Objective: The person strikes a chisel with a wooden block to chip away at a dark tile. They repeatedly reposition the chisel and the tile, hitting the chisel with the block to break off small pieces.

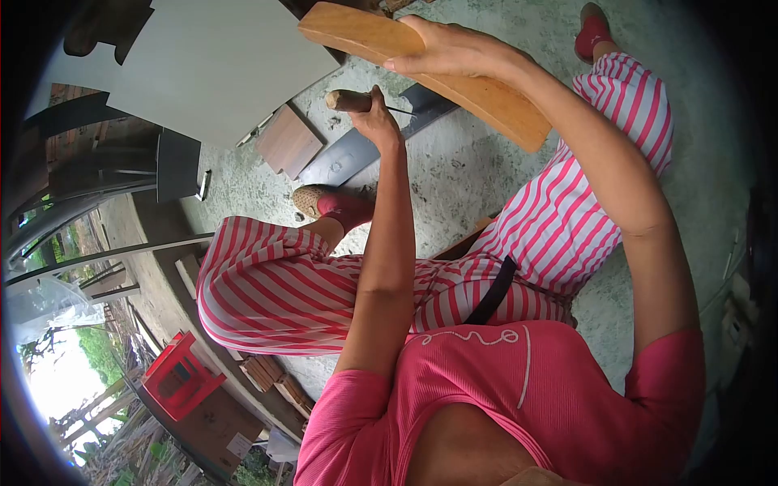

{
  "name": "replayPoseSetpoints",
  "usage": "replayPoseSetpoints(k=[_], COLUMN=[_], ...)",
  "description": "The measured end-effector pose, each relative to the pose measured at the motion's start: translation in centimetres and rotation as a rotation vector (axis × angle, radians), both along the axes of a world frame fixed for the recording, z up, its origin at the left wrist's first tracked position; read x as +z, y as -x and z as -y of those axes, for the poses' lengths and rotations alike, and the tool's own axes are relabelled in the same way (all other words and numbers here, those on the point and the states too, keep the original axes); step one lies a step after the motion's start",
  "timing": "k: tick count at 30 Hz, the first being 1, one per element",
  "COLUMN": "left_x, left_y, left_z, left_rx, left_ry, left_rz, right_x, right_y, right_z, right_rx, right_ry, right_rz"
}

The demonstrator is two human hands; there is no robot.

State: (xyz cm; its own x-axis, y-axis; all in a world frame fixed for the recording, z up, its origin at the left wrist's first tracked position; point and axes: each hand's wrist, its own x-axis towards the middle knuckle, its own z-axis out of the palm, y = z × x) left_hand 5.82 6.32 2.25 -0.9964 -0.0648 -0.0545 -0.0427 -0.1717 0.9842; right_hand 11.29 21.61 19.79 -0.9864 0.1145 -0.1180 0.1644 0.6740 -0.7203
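My left hand point(381, 121) is closed around the wooden handle point(350, 101) of a tool. A thin dark metal part of the tool sticks out to the right of the fist. My right hand point(438, 50) grips a long, slightly bent wooden piece point(494, 104) by its edges, with the thumb on the near face. This piece slants from the upper middle down to the right, above and beside my left hand. Beneath both hands, a long dark grey strip point(348, 154) lies on the floor, partly hidden by my left wrist and the wooden piece.
A large pale panel point(219, 65) fills the upper left. Beside it, a small wood-grain board point(289, 142) lies near my shod foot point(312, 199). My striped legs are spread on either side. A red plastic object point(180, 377) and stacked bricks point(263, 371) are at the lower left.
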Motion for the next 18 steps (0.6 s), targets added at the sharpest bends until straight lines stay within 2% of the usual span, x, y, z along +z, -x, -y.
replayPoseSetpoints(k=[13, 18], left_x=[-1.5, -1.7], left_y=[-0.2, 0.0], left_z=[0.4, 0.2], left_rx=[0.013, -0.034], left_ry=[-0.091, -0.041], left_rz=[0.054, 0.027], right_x=[-1.0, -1.2], right_y=[1.3, 1.3], right_z=[1.0, 1.2], right_rx=[0.008, 0.005], right_ry=[0.027, 0.006], right_rz=[-0.024, -0.019])
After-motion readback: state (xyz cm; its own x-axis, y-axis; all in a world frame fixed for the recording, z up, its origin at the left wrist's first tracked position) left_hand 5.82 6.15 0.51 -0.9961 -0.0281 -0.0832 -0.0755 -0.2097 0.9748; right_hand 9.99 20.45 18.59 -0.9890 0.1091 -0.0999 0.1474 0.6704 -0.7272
